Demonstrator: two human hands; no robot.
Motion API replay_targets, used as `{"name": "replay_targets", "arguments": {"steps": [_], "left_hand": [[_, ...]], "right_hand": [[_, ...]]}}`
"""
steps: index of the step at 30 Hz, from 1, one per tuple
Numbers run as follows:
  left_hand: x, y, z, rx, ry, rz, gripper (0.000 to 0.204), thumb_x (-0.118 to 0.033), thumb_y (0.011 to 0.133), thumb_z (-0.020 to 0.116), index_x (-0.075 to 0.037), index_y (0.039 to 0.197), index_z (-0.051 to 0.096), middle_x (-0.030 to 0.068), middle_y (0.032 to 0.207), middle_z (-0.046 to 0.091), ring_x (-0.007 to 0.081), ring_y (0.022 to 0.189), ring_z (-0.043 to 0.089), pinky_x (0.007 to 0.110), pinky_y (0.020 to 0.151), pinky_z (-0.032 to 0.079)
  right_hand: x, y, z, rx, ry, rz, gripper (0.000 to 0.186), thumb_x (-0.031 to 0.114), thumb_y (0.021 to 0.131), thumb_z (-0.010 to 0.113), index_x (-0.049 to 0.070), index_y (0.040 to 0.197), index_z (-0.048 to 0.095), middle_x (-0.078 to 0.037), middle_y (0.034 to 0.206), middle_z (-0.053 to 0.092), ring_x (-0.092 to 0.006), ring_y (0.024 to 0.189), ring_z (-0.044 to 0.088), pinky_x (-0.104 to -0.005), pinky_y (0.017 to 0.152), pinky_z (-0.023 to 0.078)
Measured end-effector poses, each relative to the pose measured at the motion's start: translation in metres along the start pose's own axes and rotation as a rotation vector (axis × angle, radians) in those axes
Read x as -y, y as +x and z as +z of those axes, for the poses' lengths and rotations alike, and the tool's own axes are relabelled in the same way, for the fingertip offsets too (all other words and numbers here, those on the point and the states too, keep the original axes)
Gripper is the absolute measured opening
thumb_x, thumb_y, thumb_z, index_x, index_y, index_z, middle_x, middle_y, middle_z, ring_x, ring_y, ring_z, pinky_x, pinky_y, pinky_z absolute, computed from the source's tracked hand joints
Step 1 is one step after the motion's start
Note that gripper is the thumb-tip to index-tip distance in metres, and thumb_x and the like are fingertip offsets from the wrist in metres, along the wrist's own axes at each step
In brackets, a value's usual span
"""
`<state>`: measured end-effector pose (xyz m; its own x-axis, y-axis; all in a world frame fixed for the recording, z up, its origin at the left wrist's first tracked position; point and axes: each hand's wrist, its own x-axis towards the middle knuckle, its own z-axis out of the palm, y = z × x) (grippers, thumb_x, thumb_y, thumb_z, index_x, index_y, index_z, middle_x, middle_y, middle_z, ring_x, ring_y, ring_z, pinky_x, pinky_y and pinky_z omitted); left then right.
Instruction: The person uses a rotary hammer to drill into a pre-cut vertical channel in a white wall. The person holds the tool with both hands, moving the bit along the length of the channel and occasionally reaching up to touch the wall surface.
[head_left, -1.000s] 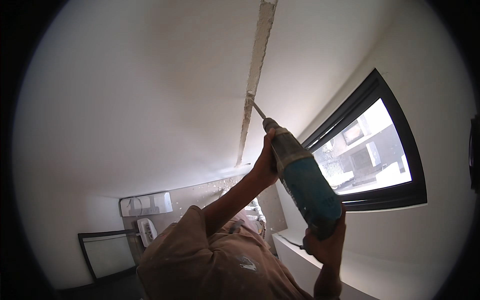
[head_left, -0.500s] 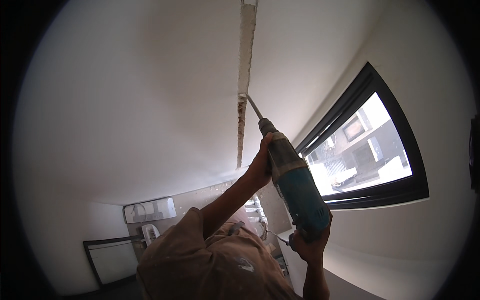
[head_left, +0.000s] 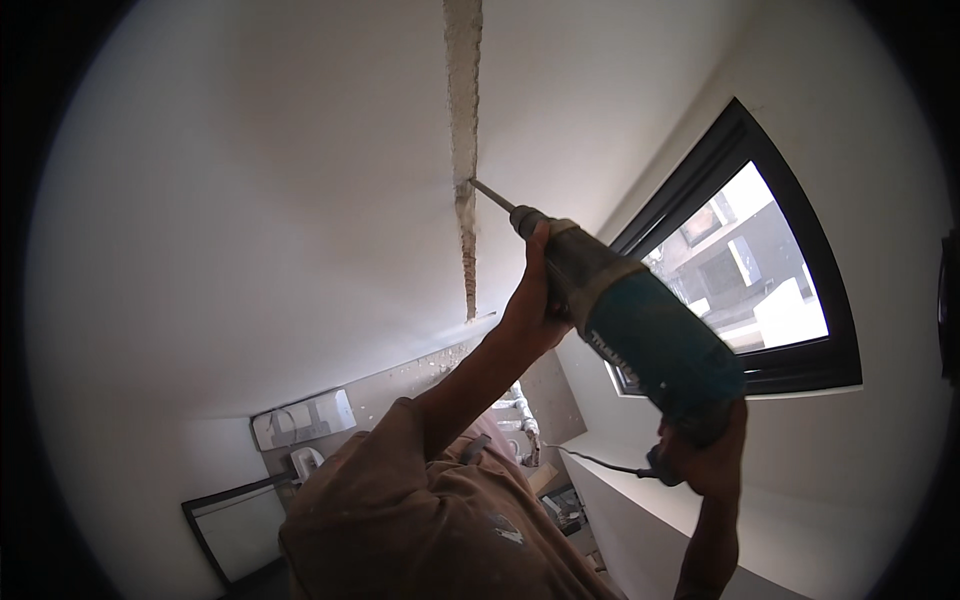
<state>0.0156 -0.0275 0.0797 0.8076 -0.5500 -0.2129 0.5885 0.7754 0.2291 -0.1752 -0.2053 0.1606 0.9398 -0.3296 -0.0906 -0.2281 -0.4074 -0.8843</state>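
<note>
Fingers (head_left: 535,290) of the left hand (head_left: 530,315) grip the teal drill's (head_left: 640,335) front. Right hand (head_left: 705,455) clasps its rear handle. Its bit (head_left: 492,195) touches the ceiling groove (head_left: 462,120), left of the window (head_left: 745,270).

Dusty brown short sleeve (head_left: 400,480); bare forearms

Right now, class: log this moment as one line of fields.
left hand: grips drill front | right hand: on rear handle | teal hammer drill: raised | bit: in ceiling groove | window: right
</note>
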Motion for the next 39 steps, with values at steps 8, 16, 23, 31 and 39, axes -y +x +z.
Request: {"name": "replay_targets", "arguments": {"steps": [8, 16, 23, 31, 39], "left_hand": [[-0.030, 0.011, 0.046, 0.019, -0.061, 0.053, 0.068, -0.068, 0.083, 0.046, -0.014, 0.125, 0.047, 0.0083, 0.121, 0.053, 0.0245, 0.115, 0.051, 0.044, 0.097, 0.043], [-0.061, 0.044, 0.005, -0.036, -0.122, 0.118, 0.063, -0.066, 0.088, 0.035, -0.017, 0.125, 0.047, 0.0076, 0.126, 0.050, 0.0261, 0.115, 0.051, 0.046, 0.095, 0.045], [-0.017, 0.003, -0.118, 0.051, -0.010, 0.052, 0.072, -0.066, 0.083, 0.037, -0.010, 0.127, 0.050, 0.0118, 0.127, 0.053, 0.0291, 0.120, 0.049, 0.049, 0.102, 0.038], [-0.001, -0.023, -0.039, 0.058, 0.005, -0.043, 0.077, -0.070, 0.080, 0.049, -0.009, 0.126, 0.046, 0.0122, 0.123, 0.054, 0.0278, 0.117, 0.050, 0.045, 0.103, 0.038], [-0.027, -0.004, 0.020, 0.147, 0.010, 0.066, 0.085, -0.074, 0.081, 0.042, -0.007, 0.133, 0.039, 0.0139, 0.131, 0.047, 0.0286, 0.123, 0.045, 0.047, 0.105, 0.035]], "right_hand": [[0.126, 0.065, -0.011, 0.173, -0.153, -0.227, 0.080, -0.005, 0.058, 0.064, 0.004, 0.134, 0.038, -0.011, 0.094, 0.061, -0.0182, 0.069, 0.062, -0.0331, 0.060, 0.054], [0.147, 0.137, 0.023, 0.412, -0.158, -0.269, 0.058, 0.008, 0.068, 0.063, 0.007, 0.123, 0.047, -0.009, 0.086, 0.062, -0.0166, 0.064, 0.063, -0.0304, 0.059, 0.055], [0.065, 0.082, 0.076, 0.511, -0.386, -0.117, 0.083, 0.010, 0.069, 0.066, 0.009, 0.141, 0.023, -0.026, 0.097, 0.063, -0.0403, 0.093, 0.063, -0.0443, 0.085, 0.049], [0.053, -0.004, 0.029, 0.171, -0.171, -0.085, 0.082, 0.001, 0.068, 0.069, 0.005, 0.139, 0.029, -0.015, 0.108, 0.059, -0.0256, 0.096, 0.061, -0.0364, 0.084, 0.048], [0.104, 0.023, 0.012, 0.095, -0.227, -0.373, 0.078, 0.001, 0.067, 0.065, 0.005, 0.137, 0.031, -0.020, 0.111, 0.059, -0.0344, 0.100, 0.061, -0.0426, 0.089, 0.047]]}}
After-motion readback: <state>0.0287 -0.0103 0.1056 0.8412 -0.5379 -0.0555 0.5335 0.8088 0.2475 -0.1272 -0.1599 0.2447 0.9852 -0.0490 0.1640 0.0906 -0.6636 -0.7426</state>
